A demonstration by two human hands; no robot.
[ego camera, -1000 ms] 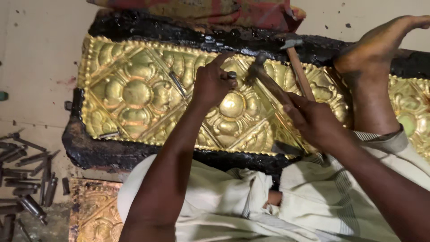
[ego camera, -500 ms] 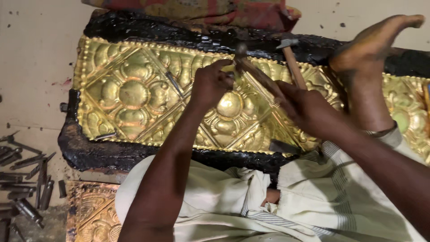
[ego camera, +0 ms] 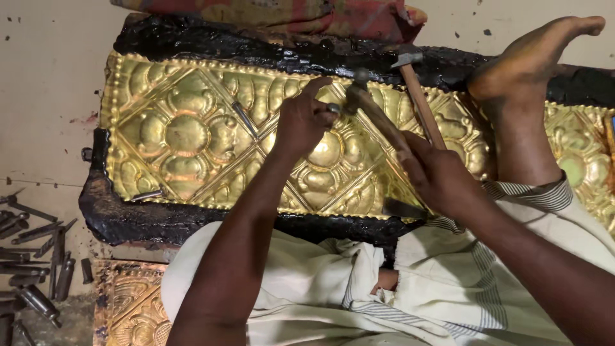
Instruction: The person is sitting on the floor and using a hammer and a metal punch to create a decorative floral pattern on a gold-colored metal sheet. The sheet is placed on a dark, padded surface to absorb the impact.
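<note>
A gold-coloured embossed metal sheet [ego camera: 186, 134] with flower and diamond patterns lies on a black pitch bed [ego camera: 128, 218]. My left hand [ego camera: 304, 122] pinches a small metal punch [ego camera: 333, 107] upright against the sheet near a round flower boss. My right hand [ego camera: 442, 179] grips the handle of a hammer [ego camera: 375, 115]. Its head sits just above the top of the punch. A second hammer [ego camera: 418, 96] with a light wooden handle lies across the sheet right behind my right hand.
My bare foot [ego camera: 532, 70] rests on the sheet at the right. Loose punches [ego camera: 245, 120] lie on the sheet. Several more tools [ego camera: 35, 256] are scattered on the floor at the left. Another embossed panel [ego camera: 131, 301] shows at the bottom left, and red cloth [ego camera: 288, 13] at the top.
The hammer head rose above the punch half a second ago and has come back down toward it. My left hand keeps the punch on the same spot.
</note>
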